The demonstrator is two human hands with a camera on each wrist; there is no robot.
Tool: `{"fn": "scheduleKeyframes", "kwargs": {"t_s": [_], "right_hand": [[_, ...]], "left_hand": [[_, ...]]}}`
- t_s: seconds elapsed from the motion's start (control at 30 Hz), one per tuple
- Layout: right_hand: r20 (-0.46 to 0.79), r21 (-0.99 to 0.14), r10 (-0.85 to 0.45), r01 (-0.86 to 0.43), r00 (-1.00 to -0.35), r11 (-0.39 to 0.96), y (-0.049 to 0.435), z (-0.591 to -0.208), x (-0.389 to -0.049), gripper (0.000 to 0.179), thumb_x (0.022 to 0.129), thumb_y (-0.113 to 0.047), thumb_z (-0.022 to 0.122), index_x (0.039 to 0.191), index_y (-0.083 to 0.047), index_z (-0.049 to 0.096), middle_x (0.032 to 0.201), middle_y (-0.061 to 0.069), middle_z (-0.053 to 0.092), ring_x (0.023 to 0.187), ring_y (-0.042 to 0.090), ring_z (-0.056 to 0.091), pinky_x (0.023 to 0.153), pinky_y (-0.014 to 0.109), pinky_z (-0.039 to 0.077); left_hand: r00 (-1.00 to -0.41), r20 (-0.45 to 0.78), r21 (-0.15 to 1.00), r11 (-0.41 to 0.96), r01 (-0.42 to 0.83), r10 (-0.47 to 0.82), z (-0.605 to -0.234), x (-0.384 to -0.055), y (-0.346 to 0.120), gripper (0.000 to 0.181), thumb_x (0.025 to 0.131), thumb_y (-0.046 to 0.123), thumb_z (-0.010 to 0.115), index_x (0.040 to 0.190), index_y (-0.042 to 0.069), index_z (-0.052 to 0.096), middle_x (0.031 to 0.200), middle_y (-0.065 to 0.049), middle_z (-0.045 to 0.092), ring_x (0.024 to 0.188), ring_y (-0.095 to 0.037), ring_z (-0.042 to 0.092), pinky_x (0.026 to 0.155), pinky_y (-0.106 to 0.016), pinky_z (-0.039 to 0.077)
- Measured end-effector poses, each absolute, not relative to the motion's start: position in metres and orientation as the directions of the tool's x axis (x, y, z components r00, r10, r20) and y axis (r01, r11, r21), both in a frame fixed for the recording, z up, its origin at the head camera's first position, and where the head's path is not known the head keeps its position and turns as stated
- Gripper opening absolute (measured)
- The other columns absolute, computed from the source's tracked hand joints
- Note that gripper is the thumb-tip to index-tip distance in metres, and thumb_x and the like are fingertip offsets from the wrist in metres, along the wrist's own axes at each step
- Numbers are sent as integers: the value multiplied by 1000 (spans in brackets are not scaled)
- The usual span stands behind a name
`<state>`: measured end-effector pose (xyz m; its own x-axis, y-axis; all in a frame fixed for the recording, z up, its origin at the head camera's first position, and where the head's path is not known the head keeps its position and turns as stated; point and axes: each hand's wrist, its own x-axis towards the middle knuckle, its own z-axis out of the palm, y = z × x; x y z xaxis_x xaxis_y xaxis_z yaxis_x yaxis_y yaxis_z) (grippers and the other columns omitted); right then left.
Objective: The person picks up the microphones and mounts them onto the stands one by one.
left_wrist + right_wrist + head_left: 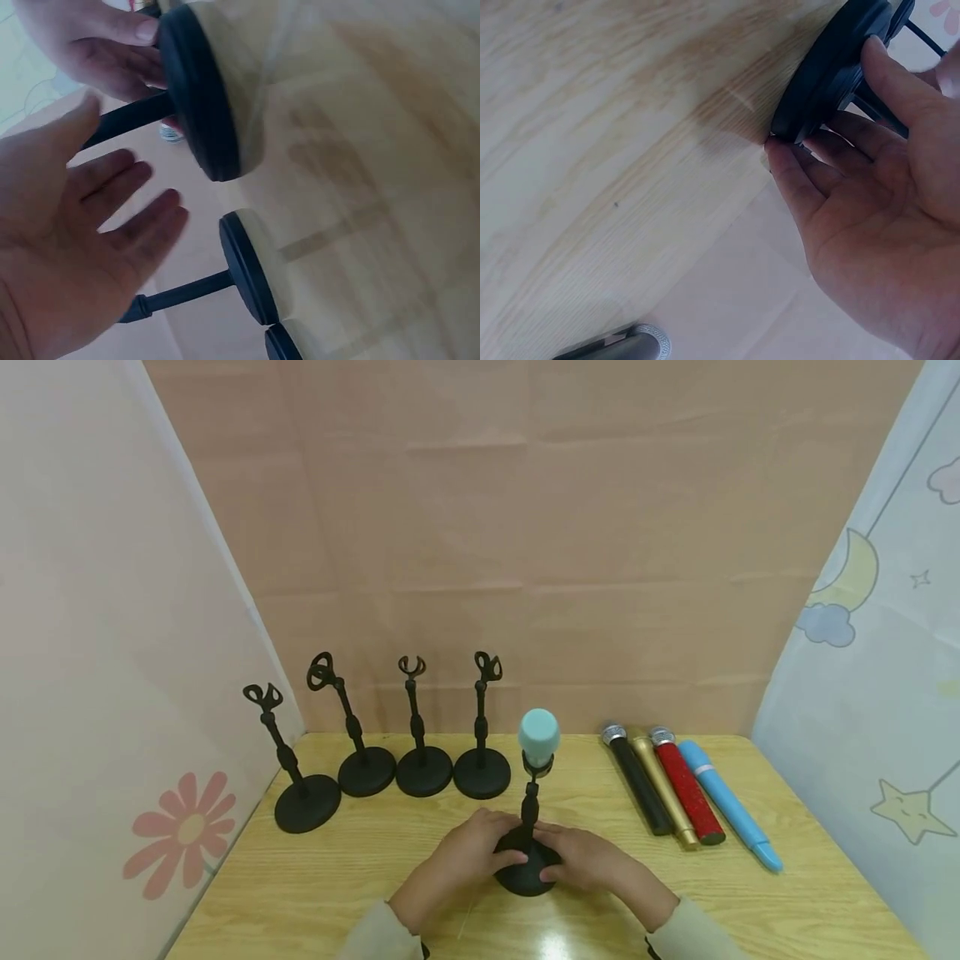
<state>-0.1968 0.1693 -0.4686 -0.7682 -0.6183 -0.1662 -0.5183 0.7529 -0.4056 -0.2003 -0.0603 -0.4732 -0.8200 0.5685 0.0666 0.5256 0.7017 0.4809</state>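
A black desktop microphone stand [529, 806] stands upright on the table in the head view, with a light teal microphone [538, 733] in its clip, head up. My right hand [588, 858] grips the right side of its round base [832, 71]; in the right wrist view the thumb lies on top and the fingers are at the rim. On the left side, my left hand [467, 853] is beside the same base. The left wrist view shows this hand [82, 225] with loosely spread fingers next to the pole, a gap between fingertips and base.
Several black stands with bare clips, such as this one [482, 772], are lined up at the back left. To the right lie a black microphone [637, 781], a gold one [666, 793], a red one [690, 789] and a blue one [731, 806]. A beige backdrop [525, 568] closes off the rear.
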Motion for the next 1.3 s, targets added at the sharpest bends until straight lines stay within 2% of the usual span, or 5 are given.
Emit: {"fn": "scheduleKeyframes", "kwargs": {"t_s": [0.17, 0.4, 0.63, 0.9, 1.3], "right_hand": [[-170, -415, -615, -510, -770, 753, 171, -470, -197, 64, 94, -31, 73, 147, -3, 52, 157, 11, 45, 134, 36, 53, 107, 51, 46], [-181, -433, -615, -499, -767, 750, 170, -473, -199, 65, 94, -30, 73, 148, -2, 51, 157, 11, 44, 136, 36, 51, 108, 52, 45], [-183, -419, -624, -513, -760, 749, 173, -473, -209, 63, 94, -26, 72, 146, 2, 51, 156, 16, 45, 138, 36, 49, 110, 51, 42], [-173, -420, -609, -501, -774, 757, 175, -468, -209, 60, 94, -21, 72, 143, 7, 51, 154, 21, 45, 138, 40, 47, 110, 54, 41], [-164, -371, -491, -408, -856, 834, 173, -472, -212, 68, 94, -34, 72, 146, 2, 50, 157, 16, 42, 136, 38, 51, 107, 53, 44]], "left_hand": [[-831, -36, 402, 769, 497, 556, -477, -194, -64, 71, 85, 52, 77, 143, 14, 59, 145, 1, 57, 127, -18, 54, 99, -35, 53], [-813, -66, 378, 769, 516, 578, -484, -195, -66, 79, 82, 52, 80, 144, 12, 56, 147, 0, 54, 129, -16, 52, 103, -32, 50], [-826, -27, 300, 792, 531, 563, -491, -197, -59, 80, 84, 55, 76, 146, 9, 55, 148, -3, 54, 125, -15, 54, 98, -29, 52], [-847, -33, 281, 818, 502, 531, -497, -200, -48, 77, 87, 54, 73, 147, 10, 54, 150, -6, 52, 133, -22, 52, 99, -37, 53], [-847, -13, 191, 833, 519, 531, -496, -214, -35, 75, 91, 54, 68, 148, 8, 52, 150, -9, 52, 128, -21, 53, 96, -32, 54]]}}
